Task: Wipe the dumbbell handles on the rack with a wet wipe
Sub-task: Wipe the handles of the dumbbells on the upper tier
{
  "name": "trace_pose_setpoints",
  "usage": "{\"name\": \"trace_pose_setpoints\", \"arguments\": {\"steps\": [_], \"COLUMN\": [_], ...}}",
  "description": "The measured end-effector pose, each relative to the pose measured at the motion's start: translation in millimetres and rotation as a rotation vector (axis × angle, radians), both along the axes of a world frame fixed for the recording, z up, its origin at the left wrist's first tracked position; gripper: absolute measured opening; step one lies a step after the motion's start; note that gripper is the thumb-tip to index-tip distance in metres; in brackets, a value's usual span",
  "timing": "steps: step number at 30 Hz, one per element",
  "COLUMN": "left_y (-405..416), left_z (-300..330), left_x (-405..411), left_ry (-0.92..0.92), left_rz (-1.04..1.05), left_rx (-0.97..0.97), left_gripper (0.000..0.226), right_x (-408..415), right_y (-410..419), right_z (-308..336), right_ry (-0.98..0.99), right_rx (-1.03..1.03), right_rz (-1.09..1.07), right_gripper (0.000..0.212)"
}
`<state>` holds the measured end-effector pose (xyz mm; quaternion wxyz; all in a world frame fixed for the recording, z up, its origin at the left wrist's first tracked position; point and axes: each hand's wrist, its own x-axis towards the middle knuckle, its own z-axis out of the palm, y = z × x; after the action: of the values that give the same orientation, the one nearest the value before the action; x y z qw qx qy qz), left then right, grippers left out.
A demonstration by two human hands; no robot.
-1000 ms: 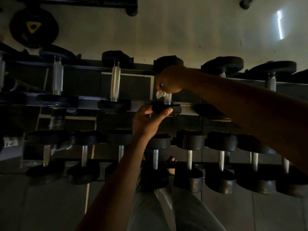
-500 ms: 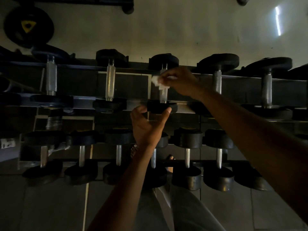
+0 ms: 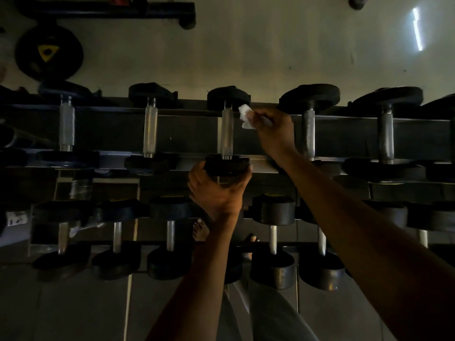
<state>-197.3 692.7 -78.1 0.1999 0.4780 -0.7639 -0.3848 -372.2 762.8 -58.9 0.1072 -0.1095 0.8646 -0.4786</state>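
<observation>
A dark rack (image 3: 263, 166) carries two rows of black-headed dumbbells with silver handles. My left hand (image 3: 216, 190) grips the near head (image 3: 226, 166) of the middle dumbbell on the upper row. Its knurled handle (image 3: 227, 131) stands bare between the two heads. My right hand (image 3: 273, 131) pinches a crumpled white wet wipe (image 3: 246, 115) just right of that handle's far end, apart from the metal.
Other upper-row dumbbells lie left (image 3: 150, 130) and right (image 3: 309, 134) of the middle one. The lower row (image 3: 272, 239) sits nearer to me. A black weight plate with a yellow mark (image 3: 48, 52) leans by the wall at far left. My bare feet (image 3: 200, 230) show under the rack.
My right hand has slid the wipe from the handle's near end up to its far end, then drawn off to the right. My left hand has kept its hold on the near head.
</observation>
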Motion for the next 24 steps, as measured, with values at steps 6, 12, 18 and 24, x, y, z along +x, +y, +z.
{"name": "trace_pose_setpoints", "arguments": {"steps": [6,12,18,24], "left_y": [-4.3,-1.0,10.6,4.0], "left_z": [-4.2,1.2,2.7,-4.7], "left_x": [1.6,6.4,-3.3,1.3], "left_ry": [0.085,-0.153,-0.103,0.019], "left_rz": [0.038,-0.059,-0.012,0.061], "left_rx": [0.091,-0.135,-0.068,0.103], "left_gripper": [0.092,0.103,0.118,0.090], "right_x": [4.7,8.7,3.7,-3.0], "right_y": [-12.3,-32.2,-32.0,-32.9], "right_z": [3.7,-4.9,-6.0,0.2], "right_ry": [-0.005,0.026,-0.014,0.054], "right_rx": [-0.009,0.021,0.067,0.065], "right_rz": [0.016,-0.051,0.011,-0.005], "right_gripper": [0.016,0.015,0.020,0.022]}}
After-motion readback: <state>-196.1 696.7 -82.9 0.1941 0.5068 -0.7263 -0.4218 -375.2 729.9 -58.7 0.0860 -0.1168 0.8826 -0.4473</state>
